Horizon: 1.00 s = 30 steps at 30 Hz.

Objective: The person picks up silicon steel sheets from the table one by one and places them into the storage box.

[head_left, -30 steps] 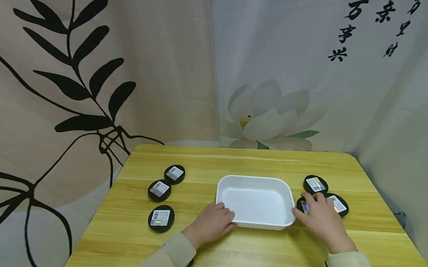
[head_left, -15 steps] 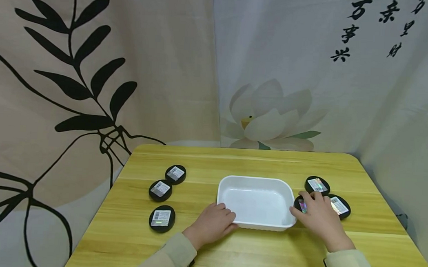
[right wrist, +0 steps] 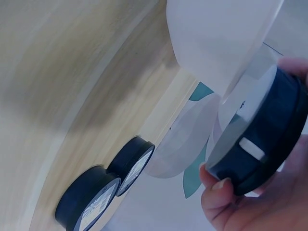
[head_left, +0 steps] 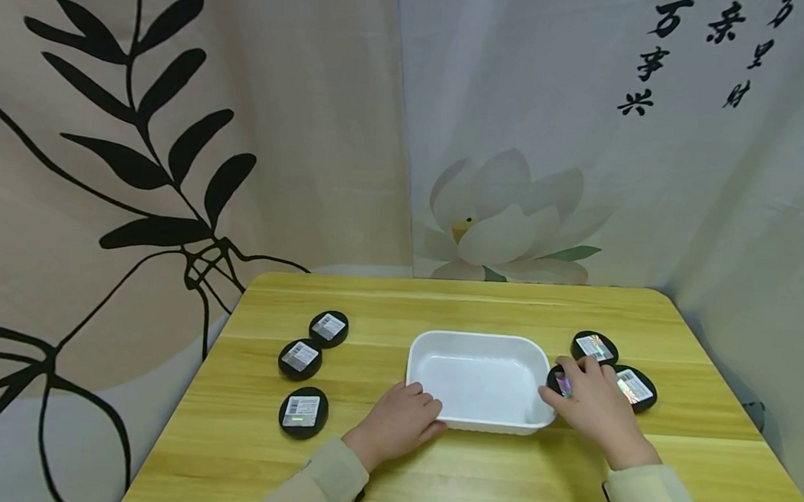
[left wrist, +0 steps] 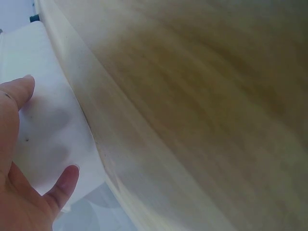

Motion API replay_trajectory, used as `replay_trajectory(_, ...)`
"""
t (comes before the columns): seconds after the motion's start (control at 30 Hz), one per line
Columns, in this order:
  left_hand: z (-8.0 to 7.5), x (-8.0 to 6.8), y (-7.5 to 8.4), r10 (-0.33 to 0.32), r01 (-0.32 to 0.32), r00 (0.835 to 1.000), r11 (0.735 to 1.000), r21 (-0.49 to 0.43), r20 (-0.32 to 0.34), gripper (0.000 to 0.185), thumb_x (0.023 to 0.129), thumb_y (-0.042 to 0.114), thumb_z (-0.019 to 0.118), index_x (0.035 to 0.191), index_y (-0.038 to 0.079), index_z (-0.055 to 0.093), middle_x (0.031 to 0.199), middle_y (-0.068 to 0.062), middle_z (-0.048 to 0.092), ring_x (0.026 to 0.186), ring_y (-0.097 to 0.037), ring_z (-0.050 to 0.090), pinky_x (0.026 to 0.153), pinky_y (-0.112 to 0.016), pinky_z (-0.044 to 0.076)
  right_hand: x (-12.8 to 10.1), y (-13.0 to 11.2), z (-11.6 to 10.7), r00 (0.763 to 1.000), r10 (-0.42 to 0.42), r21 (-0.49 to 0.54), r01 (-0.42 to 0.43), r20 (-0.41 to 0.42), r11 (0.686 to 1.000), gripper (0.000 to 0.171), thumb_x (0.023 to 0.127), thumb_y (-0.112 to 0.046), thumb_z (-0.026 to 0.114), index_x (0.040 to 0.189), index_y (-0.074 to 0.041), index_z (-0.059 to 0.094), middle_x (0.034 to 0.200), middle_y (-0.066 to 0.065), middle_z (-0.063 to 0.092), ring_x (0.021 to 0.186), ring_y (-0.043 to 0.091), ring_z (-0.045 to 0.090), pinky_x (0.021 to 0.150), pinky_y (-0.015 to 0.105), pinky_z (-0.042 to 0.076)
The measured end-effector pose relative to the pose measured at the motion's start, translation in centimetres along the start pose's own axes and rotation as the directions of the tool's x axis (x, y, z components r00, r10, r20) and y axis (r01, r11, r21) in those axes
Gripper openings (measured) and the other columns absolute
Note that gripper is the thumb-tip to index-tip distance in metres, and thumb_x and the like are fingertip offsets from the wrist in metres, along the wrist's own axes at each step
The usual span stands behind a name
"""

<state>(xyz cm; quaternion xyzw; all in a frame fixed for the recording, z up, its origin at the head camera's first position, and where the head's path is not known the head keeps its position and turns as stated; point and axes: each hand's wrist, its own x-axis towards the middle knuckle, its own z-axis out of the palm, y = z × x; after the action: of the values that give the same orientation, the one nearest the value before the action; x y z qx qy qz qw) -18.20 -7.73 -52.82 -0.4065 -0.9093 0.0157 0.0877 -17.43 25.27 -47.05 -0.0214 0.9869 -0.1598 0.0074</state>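
Black round tin (right wrist: 257, 130) in curled right-hand fingers (right wrist: 217, 185) beside white tray (head_left: 480, 379).

Looks like a staged recording corner, not a lived-in room. Printed cloth backdrops (head_left: 244, 118) w/ black leaves, lotus & calligraphy hung on both sides. Small wooden tabletop (head_left: 471, 470) pushed into the corner betw. them.

Bright, even light with soft shadows; head view sharp, both wrist views blurred
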Motion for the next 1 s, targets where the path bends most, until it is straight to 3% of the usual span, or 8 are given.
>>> replay_trajectory(0.27, 0.00, 0.05, -0.06, -0.001, 0.001, 1.000, 1.000, -0.009, -0.006, 0.032, 0.103, 0.050, 0.051, 0.084, 0.024, 0.057, 0.084, 0.012, 0.067, 0.079, -0.009, 0.052, 0.071, -0.025, 0.041, 0.20, -0.43, 0.02, 1.000, -0.012, -0.004, 0.012, -0.007, 1.000, 0.067, 0.091, -0.050, 0.064, 0.139, -0.005, 0.053, 0.134, 0.033, 0.048, 0.114, 0.051, 0.045, 0.087, 0.065, 0.046)
replay_trajectory(1.0, 0.21, 0.02, -0.12, -0.008, 0.008, 1.000, 1.000, -0.018, 0.006, 0.032, 0.103, 0.050, 0.050, 0.084, 0.025, 0.057, 0.082, 0.013, 0.065, 0.077, -0.009, 0.050, 0.068, -0.024, 0.037, 0.72, -0.87, 0.14, 1.000, -0.019, 0.002, 0.020, -0.012, 1.000, 0.069, 0.090, -0.052, 0.065, 0.139, -0.005, 0.054, 0.132, 0.031, 0.050, 0.113, 0.050, 0.045, 0.080, 0.064, 0.049)
